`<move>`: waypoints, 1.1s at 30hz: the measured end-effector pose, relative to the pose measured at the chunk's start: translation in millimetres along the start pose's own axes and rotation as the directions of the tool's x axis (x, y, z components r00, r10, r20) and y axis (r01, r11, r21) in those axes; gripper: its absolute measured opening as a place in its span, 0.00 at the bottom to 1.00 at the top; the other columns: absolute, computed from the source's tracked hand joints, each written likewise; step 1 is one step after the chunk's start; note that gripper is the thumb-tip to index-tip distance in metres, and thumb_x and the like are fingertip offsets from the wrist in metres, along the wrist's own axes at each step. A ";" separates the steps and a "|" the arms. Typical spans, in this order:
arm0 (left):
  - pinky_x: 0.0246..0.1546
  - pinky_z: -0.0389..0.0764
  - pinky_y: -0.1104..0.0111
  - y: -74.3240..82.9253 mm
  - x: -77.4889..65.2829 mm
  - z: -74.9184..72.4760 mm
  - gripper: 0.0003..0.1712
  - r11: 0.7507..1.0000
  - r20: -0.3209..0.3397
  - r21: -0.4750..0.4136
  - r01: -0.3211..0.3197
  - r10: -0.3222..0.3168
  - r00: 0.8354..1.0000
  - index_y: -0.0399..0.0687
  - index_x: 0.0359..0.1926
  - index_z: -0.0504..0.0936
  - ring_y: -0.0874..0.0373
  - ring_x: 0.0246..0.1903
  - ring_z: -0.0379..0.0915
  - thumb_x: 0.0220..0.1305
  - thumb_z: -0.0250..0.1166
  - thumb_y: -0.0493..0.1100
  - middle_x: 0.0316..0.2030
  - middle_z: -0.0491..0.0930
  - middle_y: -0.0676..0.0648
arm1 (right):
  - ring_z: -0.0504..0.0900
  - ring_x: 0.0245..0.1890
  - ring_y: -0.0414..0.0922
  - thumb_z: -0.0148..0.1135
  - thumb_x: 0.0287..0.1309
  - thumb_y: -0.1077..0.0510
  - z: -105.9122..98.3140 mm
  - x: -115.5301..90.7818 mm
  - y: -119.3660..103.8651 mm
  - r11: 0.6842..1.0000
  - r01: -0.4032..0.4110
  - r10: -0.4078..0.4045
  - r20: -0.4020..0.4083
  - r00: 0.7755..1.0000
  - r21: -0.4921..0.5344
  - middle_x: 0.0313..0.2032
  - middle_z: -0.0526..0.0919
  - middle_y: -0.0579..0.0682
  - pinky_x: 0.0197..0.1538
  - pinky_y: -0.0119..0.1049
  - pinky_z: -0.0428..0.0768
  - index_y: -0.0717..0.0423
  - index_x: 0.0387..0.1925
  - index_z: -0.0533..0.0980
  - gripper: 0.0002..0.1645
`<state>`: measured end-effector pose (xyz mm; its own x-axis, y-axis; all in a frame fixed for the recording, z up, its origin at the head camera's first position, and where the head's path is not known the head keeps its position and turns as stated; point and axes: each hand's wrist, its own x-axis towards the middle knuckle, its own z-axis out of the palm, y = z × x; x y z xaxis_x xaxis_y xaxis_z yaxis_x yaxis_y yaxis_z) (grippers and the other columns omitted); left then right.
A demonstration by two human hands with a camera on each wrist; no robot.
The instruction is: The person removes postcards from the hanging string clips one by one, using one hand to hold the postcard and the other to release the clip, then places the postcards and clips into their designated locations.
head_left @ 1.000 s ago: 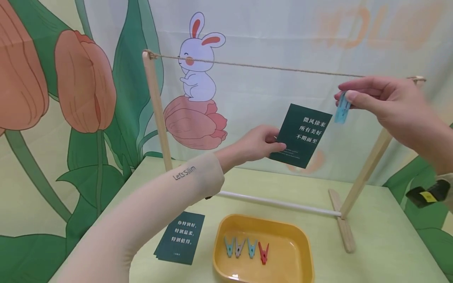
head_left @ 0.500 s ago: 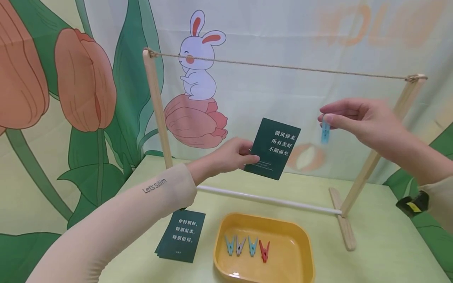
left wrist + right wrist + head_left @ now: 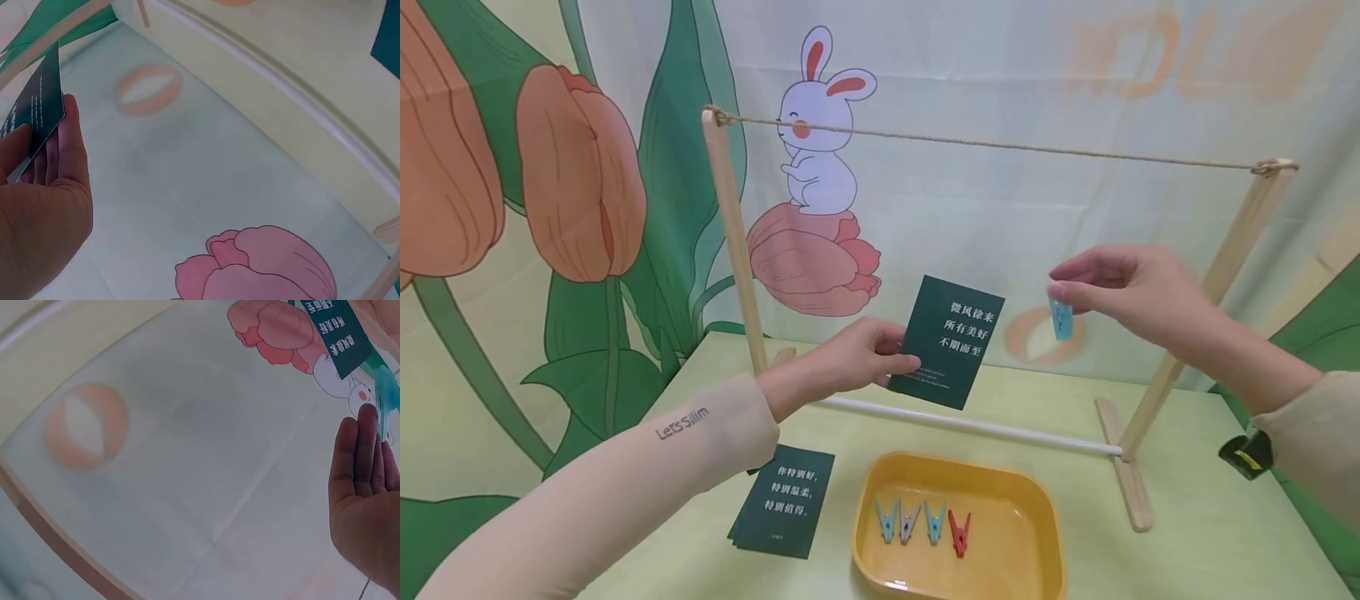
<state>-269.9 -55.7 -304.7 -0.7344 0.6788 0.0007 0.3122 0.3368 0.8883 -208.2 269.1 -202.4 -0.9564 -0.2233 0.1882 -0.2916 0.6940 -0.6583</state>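
Note:
My left hand (image 3: 868, 357) pinches a dark green card (image 3: 951, 342) with white lettering at its lower left corner, thumb in front and fingers behind. The card hangs tilted in the air below the twine (image 3: 1000, 147). To its right, my right hand (image 3: 1131, 287) holds a light blue clothespin (image 3: 1061, 317) between thumb and fingertips, its free end pointing down. A gap separates clothespin and card. In the left wrist view the card (image 3: 39, 100) is seen nearly edge-on; in the right wrist view the clothespin (image 3: 385, 394) stands at the fingertips.
Twine runs between the wooden posts (image 3: 1236, 242) of a frame with a white bottom rod (image 3: 970, 423). A yellow tray (image 3: 1052, 533) holds several clothespins: blue, grey and red (image 3: 958, 535). More green cards (image 3: 786, 504) lie left of it on the table.
Both hands have come down away from the twine and moved left, carrying the card and the clothespin with them. The tray, its clothespins and the cards on the table stay put.

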 end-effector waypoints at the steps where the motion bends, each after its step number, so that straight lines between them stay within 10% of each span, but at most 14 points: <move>1: 0.40 0.78 0.62 -2.4 -2.3 -0.6 0.12 1.000 0.001 -0.009 0.002 -0.002 1.000 0.56 0.50 0.77 0.55 0.43 0.75 0.66 0.61 0.43 0.39 0.80 0.52 | 0.80 0.38 0.40 0.64 0.54 0.37 2.9 -0.2 2.0 1.000 0.000 0.000 0.009 1.000 0.001 0.37 0.81 0.41 0.48 0.38 0.74 0.39 0.46 0.76 0.21; 33: 0.40 0.78 0.60 -65.8 -70.4 -17.7 0.15 0.975 -0.067 -0.095 0.201 -0.207 0.976 0.48 0.51 0.76 0.50 0.40 0.74 0.64 0.62 0.42 0.39 0.79 0.47 | 0.82 0.34 0.47 0.66 0.56 0.46 88.6 -13.5 62.3 0.983 -0.017 -0.032 0.263 0.964 0.184 0.34 0.82 0.45 0.43 0.37 0.78 0.49 0.42 0.78 0.16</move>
<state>-249.4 -137.2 -355.1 -0.8220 0.5486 -0.1525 0.0998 0.4024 0.9100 -212.0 254.7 -310.5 -0.9086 -0.4176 0.0108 -0.2669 0.5604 -0.7840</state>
